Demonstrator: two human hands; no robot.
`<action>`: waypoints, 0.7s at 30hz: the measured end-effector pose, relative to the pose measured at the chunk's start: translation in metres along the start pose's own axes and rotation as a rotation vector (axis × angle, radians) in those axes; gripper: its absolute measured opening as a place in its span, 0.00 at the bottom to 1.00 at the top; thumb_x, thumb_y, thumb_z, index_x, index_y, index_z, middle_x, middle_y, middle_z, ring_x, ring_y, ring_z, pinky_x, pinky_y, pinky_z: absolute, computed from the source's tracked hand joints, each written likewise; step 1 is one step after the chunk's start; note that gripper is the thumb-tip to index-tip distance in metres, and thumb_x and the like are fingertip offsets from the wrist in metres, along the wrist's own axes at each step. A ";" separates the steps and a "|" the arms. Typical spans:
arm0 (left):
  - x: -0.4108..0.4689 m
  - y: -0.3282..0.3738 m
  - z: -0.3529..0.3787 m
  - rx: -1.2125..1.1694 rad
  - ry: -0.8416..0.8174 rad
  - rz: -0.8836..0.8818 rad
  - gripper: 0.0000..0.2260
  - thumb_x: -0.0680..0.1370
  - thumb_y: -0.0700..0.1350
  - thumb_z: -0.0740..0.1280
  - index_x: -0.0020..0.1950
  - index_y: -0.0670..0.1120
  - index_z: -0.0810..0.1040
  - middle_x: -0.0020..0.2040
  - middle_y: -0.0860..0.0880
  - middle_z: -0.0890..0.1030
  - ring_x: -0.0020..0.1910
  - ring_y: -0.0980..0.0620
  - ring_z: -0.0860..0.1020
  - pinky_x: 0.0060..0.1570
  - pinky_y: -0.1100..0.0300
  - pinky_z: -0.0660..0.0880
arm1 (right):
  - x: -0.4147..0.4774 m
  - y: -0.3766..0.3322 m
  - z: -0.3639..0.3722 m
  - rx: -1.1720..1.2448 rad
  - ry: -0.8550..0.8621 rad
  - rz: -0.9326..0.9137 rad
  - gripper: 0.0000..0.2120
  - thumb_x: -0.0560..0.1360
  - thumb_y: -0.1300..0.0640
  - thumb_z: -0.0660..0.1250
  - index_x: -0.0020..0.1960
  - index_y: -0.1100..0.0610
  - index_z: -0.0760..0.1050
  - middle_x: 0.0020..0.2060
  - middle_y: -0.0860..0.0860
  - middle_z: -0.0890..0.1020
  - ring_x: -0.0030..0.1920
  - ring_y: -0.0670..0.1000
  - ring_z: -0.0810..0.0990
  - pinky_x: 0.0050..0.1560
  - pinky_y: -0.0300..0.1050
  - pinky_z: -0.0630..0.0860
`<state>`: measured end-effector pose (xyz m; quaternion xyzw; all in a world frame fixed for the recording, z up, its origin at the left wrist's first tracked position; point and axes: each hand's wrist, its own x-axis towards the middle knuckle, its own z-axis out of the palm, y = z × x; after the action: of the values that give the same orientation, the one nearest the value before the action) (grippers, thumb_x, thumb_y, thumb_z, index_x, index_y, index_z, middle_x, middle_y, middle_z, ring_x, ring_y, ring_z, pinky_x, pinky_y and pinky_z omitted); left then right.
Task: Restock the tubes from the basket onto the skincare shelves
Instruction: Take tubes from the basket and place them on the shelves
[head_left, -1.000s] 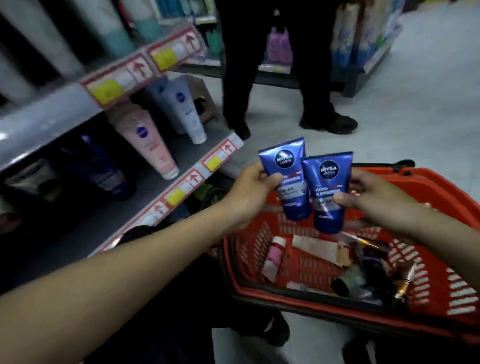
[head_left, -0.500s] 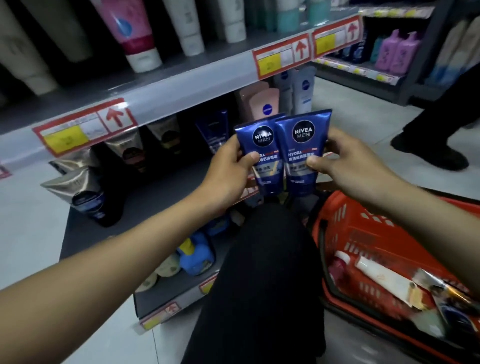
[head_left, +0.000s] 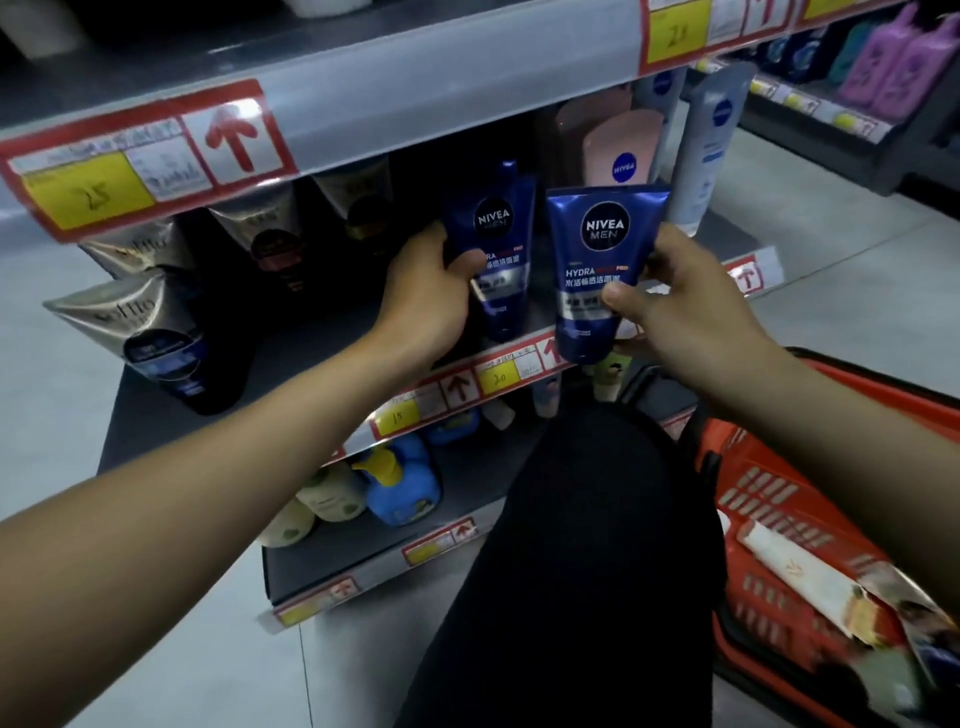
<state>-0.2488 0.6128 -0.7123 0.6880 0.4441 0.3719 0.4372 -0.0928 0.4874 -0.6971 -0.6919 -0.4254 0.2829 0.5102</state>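
Note:
I hold two dark blue Nivea Men tubes upright, caps down. My left hand (head_left: 431, 291) grips the left tube (head_left: 496, 244) and has it under the upper shelf, over the middle shelf (head_left: 311, 353), in front of another blue tube. My right hand (head_left: 680, 306) grips the right tube (head_left: 597, 270) just in front of that shelf's front edge. The red basket (head_left: 748, 488) sits on the floor at the right, with a cream tube (head_left: 800, 577) and other packs inside.
Gold-and-black tubes (head_left: 150, 332) stand at the left of the middle shelf, pink and white Nivea tubes (head_left: 623, 150) at its right. Blue and yellow bottles (head_left: 400, 483) fill the bottom shelf. My dark-trousered knee (head_left: 587, 519) is between shelf and basket.
Both tubes have come from above the basket to the middle shelf. The left tube has parted from the right one and gone in under the upper shelf. My view has closed in.

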 end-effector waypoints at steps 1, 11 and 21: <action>0.005 -0.001 0.002 -0.006 0.010 -0.007 0.09 0.79 0.42 0.63 0.58 0.52 0.75 0.59 0.48 0.80 0.58 0.46 0.79 0.59 0.43 0.76 | 0.000 0.002 -0.001 0.001 0.004 0.008 0.16 0.78 0.64 0.65 0.63 0.53 0.72 0.55 0.51 0.79 0.56 0.53 0.79 0.51 0.60 0.81; 0.025 -0.010 0.013 0.063 0.015 -0.050 0.15 0.81 0.42 0.61 0.69 0.47 0.70 0.66 0.45 0.76 0.65 0.46 0.75 0.64 0.44 0.73 | 0.005 0.016 0.001 -0.001 0.029 0.015 0.14 0.78 0.62 0.65 0.62 0.54 0.71 0.55 0.50 0.79 0.55 0.55 0.80 0.50 0.61 0.81; -0.015 -0.017 -0.003 0.233 0.187 0.108 0.15 0.77 0.44 0.68 0.62 0.50 0.72 0.44 0.57 0.77 0.41 0.63 0.76 0.38 0.74 0.71 | 0.030 0.004 0.043 0.036 -0.102 -0.057 0.15 0.77 0.63 0.65 0.62 0.52 0.71 0.53 0.47 0.80 0.56 0.50 0.79 0.59 0.56 0.78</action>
<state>-0.2610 0.6037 -0.7285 0.7192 0.4855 0.4033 0.2905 -0.1127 0.5336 -0.7131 -0.6549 -0.4651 0.3107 0.5082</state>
